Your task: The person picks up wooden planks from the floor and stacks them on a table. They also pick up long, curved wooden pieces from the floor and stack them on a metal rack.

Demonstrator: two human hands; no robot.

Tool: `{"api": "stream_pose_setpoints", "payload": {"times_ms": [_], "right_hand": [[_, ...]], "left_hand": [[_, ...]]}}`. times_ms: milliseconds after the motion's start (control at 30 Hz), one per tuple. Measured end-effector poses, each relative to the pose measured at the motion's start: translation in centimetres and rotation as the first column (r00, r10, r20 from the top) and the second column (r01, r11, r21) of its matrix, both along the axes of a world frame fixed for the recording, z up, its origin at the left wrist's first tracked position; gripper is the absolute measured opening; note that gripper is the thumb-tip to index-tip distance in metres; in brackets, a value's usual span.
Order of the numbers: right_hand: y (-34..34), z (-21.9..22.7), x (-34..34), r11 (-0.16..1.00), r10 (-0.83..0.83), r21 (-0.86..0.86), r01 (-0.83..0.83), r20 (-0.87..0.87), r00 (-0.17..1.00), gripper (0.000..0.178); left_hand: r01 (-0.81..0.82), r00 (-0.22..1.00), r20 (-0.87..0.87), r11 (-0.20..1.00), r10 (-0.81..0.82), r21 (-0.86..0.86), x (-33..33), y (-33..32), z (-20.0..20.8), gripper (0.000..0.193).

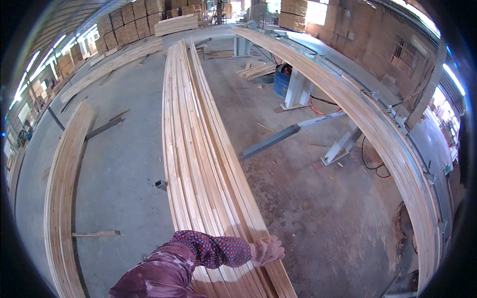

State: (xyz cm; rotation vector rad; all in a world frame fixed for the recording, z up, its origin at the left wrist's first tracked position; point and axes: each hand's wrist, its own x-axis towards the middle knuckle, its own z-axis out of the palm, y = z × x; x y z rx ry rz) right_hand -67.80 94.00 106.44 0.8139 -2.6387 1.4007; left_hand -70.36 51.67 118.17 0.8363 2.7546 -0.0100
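At the near end of the long plank stack (198, 149), our left hand (267, 250) lies gloved, fingers loosely open, on the right-edge boards, whose long axis runs straight away from us.

head view looks steeply down from standing height over a long lumber stack (198, 149).

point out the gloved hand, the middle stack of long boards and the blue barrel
gloved hand (267, 250), head view, back of the glove
middle stack of long boards (196, 149), head view, top face
blue barrel (281, 81), head view, side wall
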Motion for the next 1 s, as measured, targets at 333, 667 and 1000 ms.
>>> {"api": "stream_pose_setpoints", "payload": {"times_ms": [333,667,1000], "right_hand": [[-4.7,7.5,2.3,0.677,-0.076,0.733,0.068,-0.022,0.997,0.03],[-18.2,12.0,-0.3,0.674,0.022,0.738,0.011,-0.035,0.999,0.031],[-24.2,11.7,-2.3,0.427,-0.114,0.889,-0.167,0.235,0.965,0.056]], "left_hand": [[0.005,0.998,-0.055,0.961,0.01,0.276,-0.6,-1.3,0.8,0.018],[-0.111,0.994,0.007,0.958,0.113,0.263,-2.6,-10.3,0.1,0.032],[-0.168,0.984,-0.091,0.974,0.155,-0.151,-2.5,-13.6,3.9,0.044]]}}
